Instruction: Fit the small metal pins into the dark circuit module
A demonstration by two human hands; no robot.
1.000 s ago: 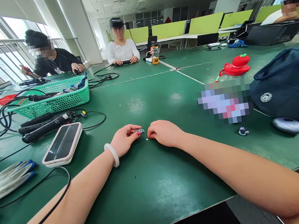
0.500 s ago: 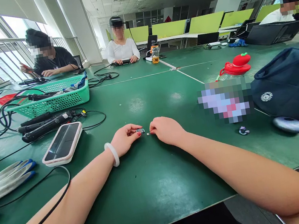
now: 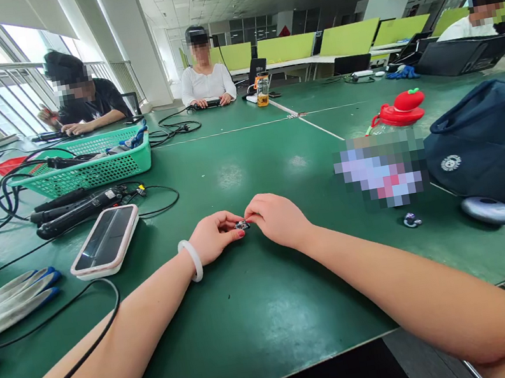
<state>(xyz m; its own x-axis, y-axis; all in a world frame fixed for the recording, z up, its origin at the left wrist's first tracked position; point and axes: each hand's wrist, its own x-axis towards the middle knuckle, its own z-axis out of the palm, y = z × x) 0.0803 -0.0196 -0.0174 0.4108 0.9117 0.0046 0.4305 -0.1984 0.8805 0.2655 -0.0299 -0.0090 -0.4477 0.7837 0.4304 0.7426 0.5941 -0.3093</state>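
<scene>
My left hand (image 3: 215,237) and right hand (image 3: 277,218) meet over the green worktop (image 3: 262,303), fingers of both pinched narrow on one small dark part (image 3: 242,225) between them. A phone (image 3: 105,241) lies at nine o'clock.

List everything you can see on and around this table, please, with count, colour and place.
small part: one, dark, pinched between both hands
phone: one, pink-edged, left of hands
gloves: one pair, white and blue, far left
basket: one, green, back left
black tools: two, before basket
bottle: one, red cap, right
bag: one, navy, far right
table: green
people: three, far side
left hand: white bracelet
right hand: bare
</scene>
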